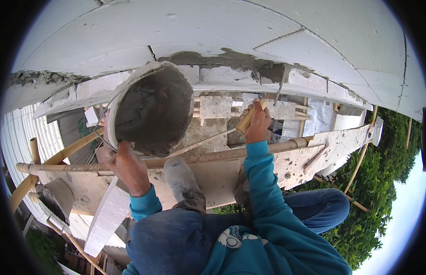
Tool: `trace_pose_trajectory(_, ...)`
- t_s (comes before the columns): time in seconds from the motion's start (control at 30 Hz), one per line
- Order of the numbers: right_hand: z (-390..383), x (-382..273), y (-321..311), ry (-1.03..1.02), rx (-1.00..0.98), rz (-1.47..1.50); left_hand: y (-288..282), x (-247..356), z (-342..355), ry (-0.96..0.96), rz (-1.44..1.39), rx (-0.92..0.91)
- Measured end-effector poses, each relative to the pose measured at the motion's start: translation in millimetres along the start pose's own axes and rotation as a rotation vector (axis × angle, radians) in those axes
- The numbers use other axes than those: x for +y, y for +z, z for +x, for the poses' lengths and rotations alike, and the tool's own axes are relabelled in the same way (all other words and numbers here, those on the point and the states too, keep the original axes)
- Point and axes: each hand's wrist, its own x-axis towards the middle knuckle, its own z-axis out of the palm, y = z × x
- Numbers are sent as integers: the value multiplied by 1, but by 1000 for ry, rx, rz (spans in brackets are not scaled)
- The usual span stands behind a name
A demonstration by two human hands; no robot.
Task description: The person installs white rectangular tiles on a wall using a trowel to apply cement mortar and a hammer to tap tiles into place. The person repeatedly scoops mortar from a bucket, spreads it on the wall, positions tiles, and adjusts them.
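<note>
My left hand [128, 167] grips the near left edge of a mortar-coated bucket [153, 110] containing wet grey mortar, tilted toward me. My right hand [259, 123] is closed on a tool's wooden handle [247, 114] to the right of the bucket; I cannot clearly tell what its working end is. Beyond both, smeared grey mortar [231, 59] lies along the white block wall [208, 25].
I squat on a plywood scaffold board [336, 140] with bamboo poles [357, 167], one grey dusty boot [183, 183] planted there. A white block [101, 222] and a grey container [55, 199] sit at left. Leafy trees [382, 160] are at right; lower planks [215, 107] show below.
</note>
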Motion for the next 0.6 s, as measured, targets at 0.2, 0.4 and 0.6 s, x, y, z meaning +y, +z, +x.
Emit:
trace_pose_trajectory(0.2, 31, 82, -39, -366, 63, -326, -1, 2, 1, 8, 42, 15)
trace_pose_trajectory(0.4, 66, 87, -75, -191, -15, -604, -5, -5, 3, 9, 70, 61)
trace_pose_trajectory(0.6, 73, 65, -108, -81, -101, -346, -15, -9, 7, 424, 561, -47)
